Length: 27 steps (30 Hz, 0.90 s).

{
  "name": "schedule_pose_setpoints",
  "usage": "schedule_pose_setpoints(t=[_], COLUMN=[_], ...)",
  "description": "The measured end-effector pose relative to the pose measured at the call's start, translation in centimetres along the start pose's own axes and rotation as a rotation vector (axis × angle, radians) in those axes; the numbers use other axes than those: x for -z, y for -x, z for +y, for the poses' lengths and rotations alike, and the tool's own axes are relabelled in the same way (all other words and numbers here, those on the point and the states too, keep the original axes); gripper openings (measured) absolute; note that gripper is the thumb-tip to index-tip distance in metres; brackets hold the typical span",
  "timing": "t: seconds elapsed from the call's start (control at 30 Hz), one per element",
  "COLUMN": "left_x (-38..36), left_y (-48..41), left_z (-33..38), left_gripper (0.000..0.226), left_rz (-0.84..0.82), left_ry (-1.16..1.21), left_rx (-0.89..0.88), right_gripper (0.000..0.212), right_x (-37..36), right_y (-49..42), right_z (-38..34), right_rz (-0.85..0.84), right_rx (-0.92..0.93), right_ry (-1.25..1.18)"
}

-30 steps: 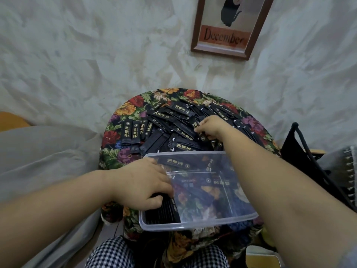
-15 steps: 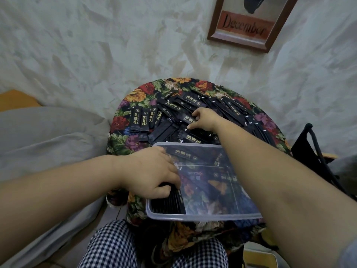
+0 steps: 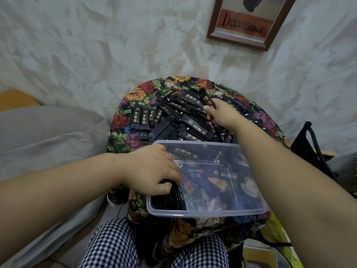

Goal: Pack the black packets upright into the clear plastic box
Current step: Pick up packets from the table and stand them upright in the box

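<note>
You are early in the job: only a short row of black packets [image 3: 168, 200] stands upright at the 9 o'clock end of the clear plastic box [image 3: 212, 214]. Your left hand [image 3: 152, 171] curls its fingers over that row, bracing it against the wall. Most of the box looks unfilled, though I cannot tell whether a few packets lie flat inside. The loose pile [image 3: 173, 113] lies beyond the box at 12 o'clock on the floral cloth [image 3: 135, 93], with many left to pack. Your right hand [image 3: 220, 114] reaches into it, fingers pinching a packet [image 3: 209, 100].
</note>
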<state>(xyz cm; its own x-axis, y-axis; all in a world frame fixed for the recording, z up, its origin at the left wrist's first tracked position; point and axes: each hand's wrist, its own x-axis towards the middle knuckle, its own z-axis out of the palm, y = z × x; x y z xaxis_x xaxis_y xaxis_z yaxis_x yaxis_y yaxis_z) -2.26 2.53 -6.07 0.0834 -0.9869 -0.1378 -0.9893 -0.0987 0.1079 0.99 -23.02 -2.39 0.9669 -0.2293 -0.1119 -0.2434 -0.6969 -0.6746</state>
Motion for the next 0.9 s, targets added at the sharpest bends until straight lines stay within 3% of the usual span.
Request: schedule_pose_setpoints(t=[0.1,0.17,0.27,0.33,0.4,0.53,0.6,0.9], left_x=[-0.1,-0.1,-0.1,-0.1,0.1,0.5,0.5,0.5], left_y=[0.0,0.1,0.1,0.1,0.1,-0.1,-0.2,0.1], left_z=[0.0,-0.1,-0.1,0.0,0.0,0.3,0.3,0.5], left_gripper=[0.058,0.054,0.051,0.051,0.055,0.067,0.070,0.057], left_rz=[0.006,0.044,0.084,0.095,0.070,-0.031,-0.034,0.054], left_ry=[-0.001,-0.009,-0.029,-0.045,-0.047,-0.073,-0.076,-0.023], left_rx=[-0.008,-0.023,-0.045,-0.056,-0.043,-0.002,0.000,-0.019], right_gripper=[0.010,0.015,0.017,0.014,0.012,0.006,0.027,0.028], right_x=[0.3,-0.1,-1.4,-2.7,-3.8,-5.1,-5.7,-5.8], right_y=[3.8,7.0,11.1,12.4,12.7,12.9,13.0,13.5], right_z=[-2.5,-3.6,-3.0,-1.7,-0.4,0.1,-0.2,0.3], right_rz=[-0.062,-0.209,-0.462,-0.509,-0.451,-0.373,-0.368,-0.584], right_rx=[0.038,0.009,-0.082,-0.131,-0.148,-0.050,-0.020,-0.147], right_ry=[-0.176,-0.310,-0.298,-0.132,0.105,0.418,0.507,-0.018])
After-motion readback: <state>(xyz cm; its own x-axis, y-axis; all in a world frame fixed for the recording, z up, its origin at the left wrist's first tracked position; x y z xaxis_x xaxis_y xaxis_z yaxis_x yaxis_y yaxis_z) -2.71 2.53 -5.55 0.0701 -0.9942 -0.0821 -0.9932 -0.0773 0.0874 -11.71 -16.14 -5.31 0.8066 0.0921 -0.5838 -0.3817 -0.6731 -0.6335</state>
